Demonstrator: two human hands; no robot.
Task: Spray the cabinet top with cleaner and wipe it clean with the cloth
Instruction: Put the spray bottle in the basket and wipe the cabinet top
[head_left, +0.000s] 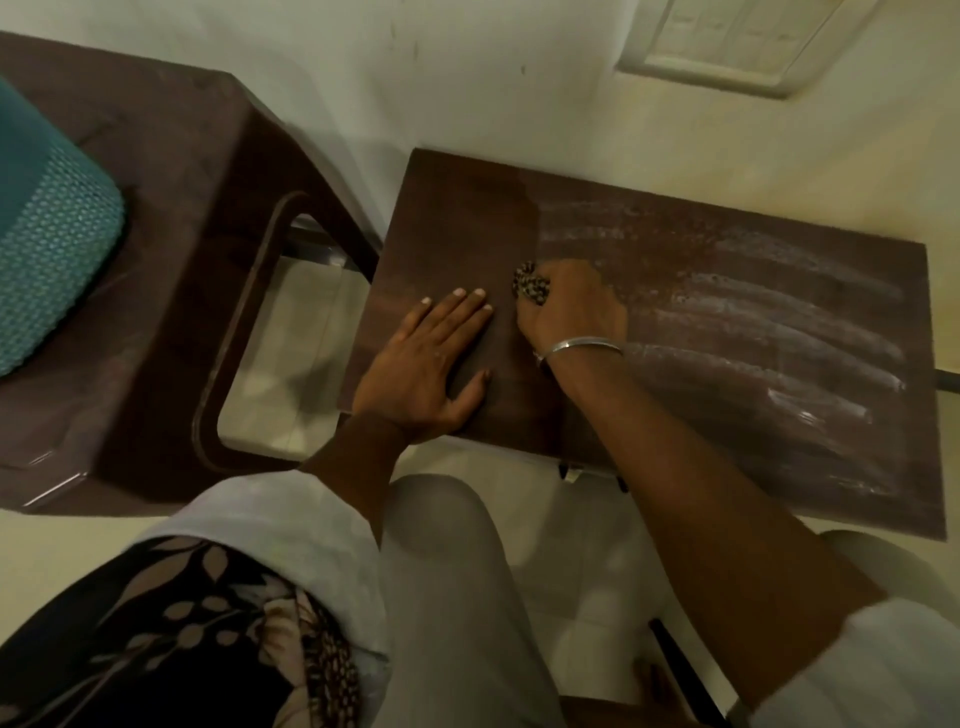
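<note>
The brown cabinet top (457, 218) is seen from above, standing against a pale wall (467, 78). The left hand (431, 358) is laid flat on the near left part of the top, with the fingers straight and a little spread and the thumb held out to the right; nothing is grasped by it. Just to its right, the right hand (571, 306) is placed on the top, and its fingers are curled round a small bunched cloth (529, 283) with a dark and light spotted pattern. Only a little of the cloth is shown beyond the fingers, and it is pressed on the surface near the middle of the top. A metal bangle (582, 347) is worn on the right wrist. Whitish wet streaks (769, 322) are spread in long curved bands over the right half of the top, while the left half is seen dark and even. To the left of the cabinet a brown plastic chair (171, 208) is placed, and a teal mesh object (47, 234) is set on it at the far left edge. A pale switch plate (748, 41) is fixed on the wall at the far right.
</note>
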